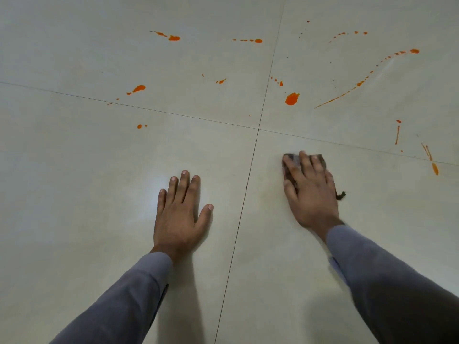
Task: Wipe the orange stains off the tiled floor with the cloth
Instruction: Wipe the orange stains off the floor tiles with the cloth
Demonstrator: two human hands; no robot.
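My right hand lies flat on a dark brownish cloth, pressing it to the pale tiled floor just right of a grout line. Only the cloth's edges and a frayed tail show around my fingers. My left hand rests palm down on the bare tile, fingers apart, holding nothing. Orange stains are scattered beyond both hands: a large blot, a splash, a long thin trail, drips at the right and spots farther off.
Thin grout lines cross at a junction ahead of my hands. Both my forearms, in grey sleeves, reach in from the bottom edge. A glare patch shines on the tile by my left hand.
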